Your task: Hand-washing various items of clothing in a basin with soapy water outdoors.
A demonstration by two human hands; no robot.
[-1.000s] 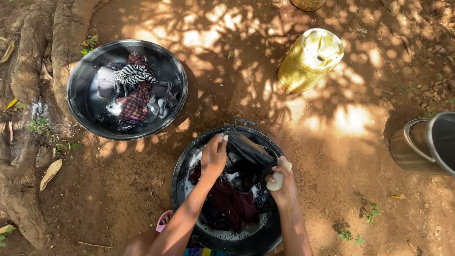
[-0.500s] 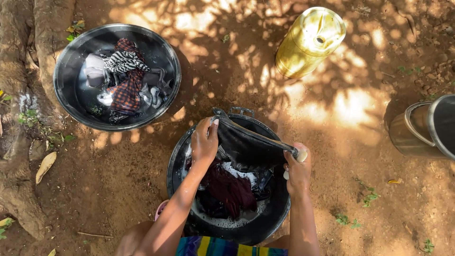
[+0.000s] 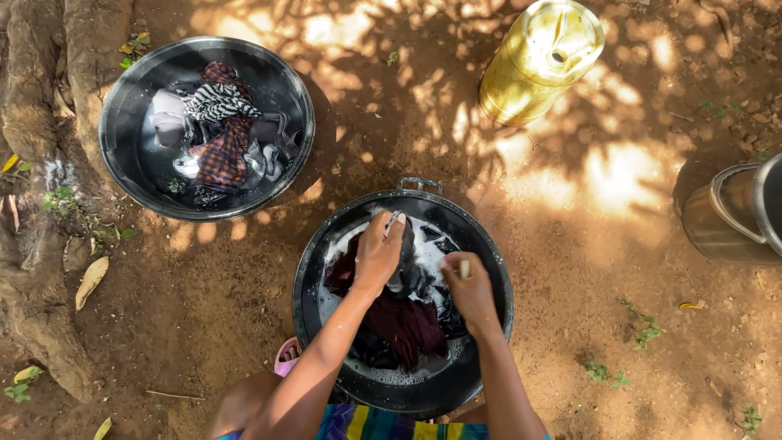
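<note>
Near black basin (image 3: 314,269) of suds on bare soil, dark garment (image 3: 407,273) bunched inside, left hand (image 3: 379,254) fingers clamped on its upper fold, right hand (image 3: 468,289) closed around pale soap bar (image 3: 464,268); wet soap may slip into the suds.

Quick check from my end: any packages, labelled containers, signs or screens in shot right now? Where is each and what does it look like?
No signs, screens or readable labels show.
Yellow jerrycan: top right on the dirt, upright, rounded, small dark opening on top.
Metal bucket: right edge, grey, cut off by the frame.
Black basin: centre, soapy water and dark clothes; left hand and right hand work in it.
Second black basin: upper left, holding checked and striped clothes.
</note>
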